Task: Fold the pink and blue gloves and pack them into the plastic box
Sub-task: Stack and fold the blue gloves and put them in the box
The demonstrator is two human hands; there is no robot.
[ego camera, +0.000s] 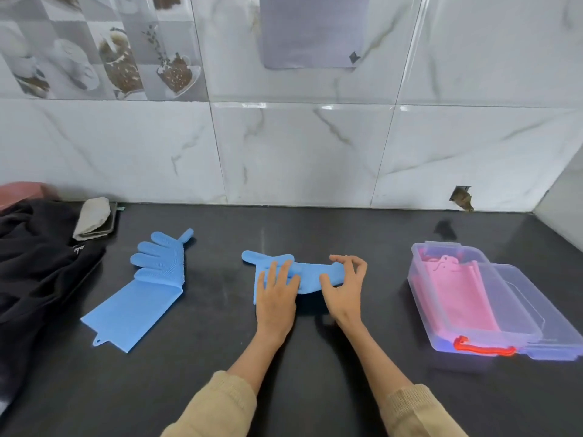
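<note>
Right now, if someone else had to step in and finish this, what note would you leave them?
Left hand presses flat on the middle blue glove; right hand pinches its folded end.
Second blue glove lies unfolded to the left on the counter.
Pink gloves are already in the open plastic box, on the right.
Left: finish this fold, fold the other blue glove, pack both.

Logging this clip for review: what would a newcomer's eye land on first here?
Both hands at the centre of the dark counter: the left hand presses flat on a blue glove while the right hand pinches its folded end. A second blue glove lies spread at left; pink gloves fill the plastic box at right.
</note>
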